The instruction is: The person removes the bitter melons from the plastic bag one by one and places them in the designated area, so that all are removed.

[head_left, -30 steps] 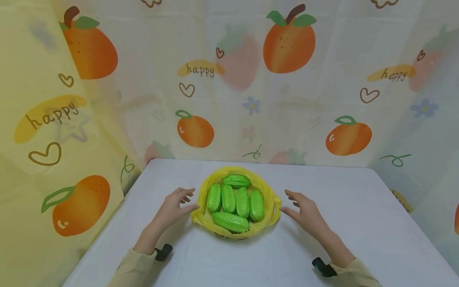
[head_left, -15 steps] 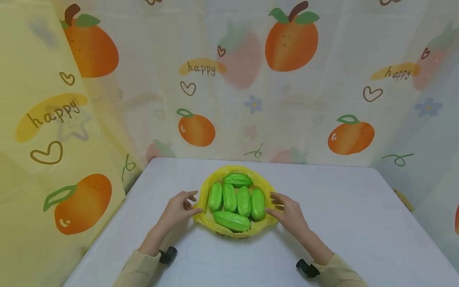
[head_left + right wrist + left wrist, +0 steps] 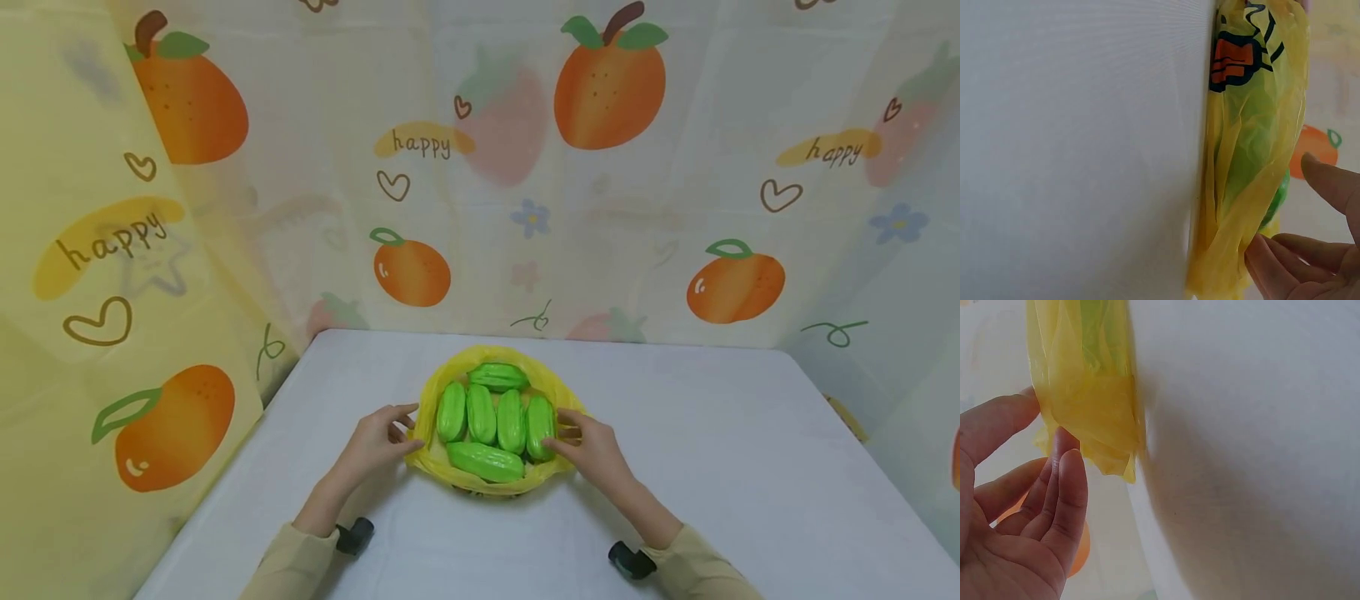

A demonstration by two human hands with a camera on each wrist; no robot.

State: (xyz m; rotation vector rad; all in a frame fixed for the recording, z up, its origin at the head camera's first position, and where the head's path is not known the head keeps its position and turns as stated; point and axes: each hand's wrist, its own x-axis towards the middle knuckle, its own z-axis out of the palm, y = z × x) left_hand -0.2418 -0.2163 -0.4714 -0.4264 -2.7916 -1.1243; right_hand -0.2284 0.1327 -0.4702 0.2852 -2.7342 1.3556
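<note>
A yellow plastic bag [image 3: 442,479] sits on the white table with its mouth spread wide. Inside lie several glossy green elongated pieces, cucumber-like in shape: one across the back [image 3: 498,377], one across the front [image 3: 484,462], the others side by side between them. My left hand [image 3: 375,435] is at the bag's left rim, fingertips against the yellow plastic [image 3: 1085,406], thumb and fingers spread apart. On the right side, my right hand [image 3: 596,446] reaches over the rim, thumb near the rightmost green piece [image 3: 540,427]. Its fingers [image 3: 1266,265] touch the bag's outside in the right wrist view.
The white table [image 3: 720,467] extends on both sides of the bag. Behind it hangs a curtain [image 3: 510,250] printed with oranges and lettering, and a yellowish one [image 3: 112,350] stands at the left. Dark wrist cameras [image 3: 632,560] sit below both hands.
My right hand has moved left, from beside the bag to over its right rim. The left hand has shifted slightly right against the rim. The bag and green pieces keep their places.
</note>
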